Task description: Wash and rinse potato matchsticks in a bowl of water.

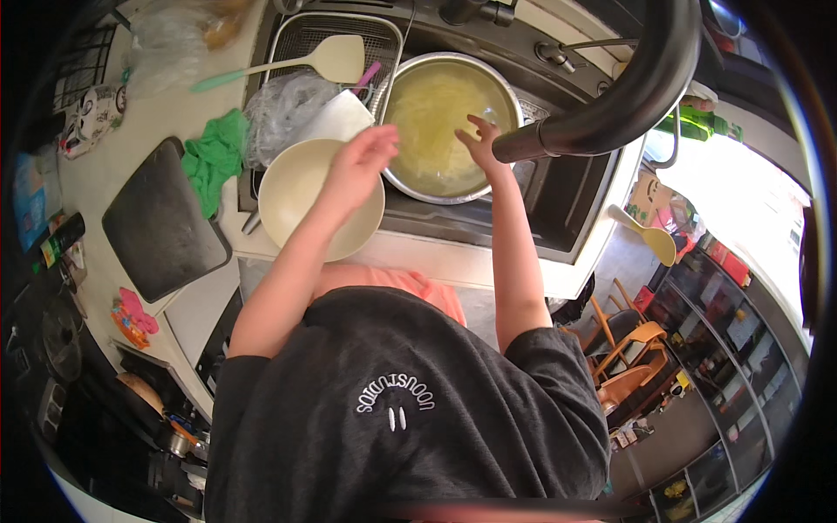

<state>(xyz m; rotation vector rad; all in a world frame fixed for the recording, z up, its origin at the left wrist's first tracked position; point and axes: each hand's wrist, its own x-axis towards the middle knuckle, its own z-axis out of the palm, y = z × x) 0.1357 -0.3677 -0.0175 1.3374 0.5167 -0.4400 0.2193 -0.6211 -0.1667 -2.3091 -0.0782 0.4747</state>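
A round metal basin (451, 124) stands in the dark sink. Yellowish, cloudy liquid fills much of it, and what lies under the surface is unclear. Over the basin's right side is my right hand (484, 147), fingers spread and nothing in them, close to the mouth of the black faucet (588, 131). My left hand (363, 160) hovers above a cream bowl (294, 189), its slightly blurred fingers reaching the basin's left rim. I see nothing held in it. The bowl rests at the counter's front edge and is partly hidden by my left forearm.
Left of the basin, a wire basket (281, 39) bears a cream spatula (337, 59) and clear plastic bags (281, 111). Beyond lie a green cloth (216, 157) and a black cutting board (163, 222). A yellow spoon (657, 245) juts past the counter's right edge.
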